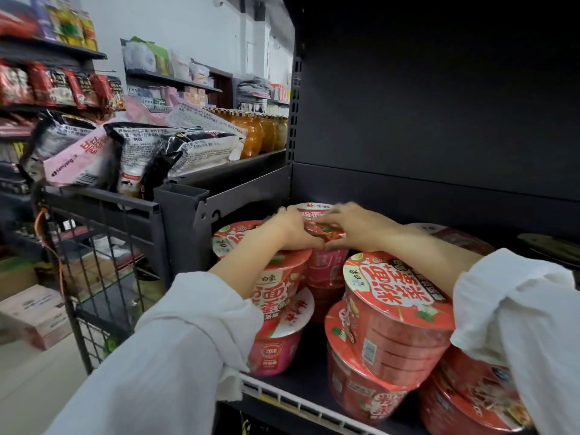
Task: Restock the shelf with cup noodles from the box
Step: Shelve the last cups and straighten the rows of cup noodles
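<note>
— So, what do your hands have?

— Both are on 1 cup of noodles (317, 221) at the back of the shelf (301, 375), on top of a stack. My left hand (290, 230) curls over its lid from the left, my right hand (354, 224) from the right, fingers bent around the rim, thumbs nearly meeting at the front.

— And around it?

— Red cups stand 2 high on each side: the left stack (276, 296) just under my left wrist, the right stack (392, 312) below my right forearm, its top cup tilted. Left of the shelf, noodle packets (131, 152) lie piled on a wire rack (103, 265). I can't see the box.
</note>
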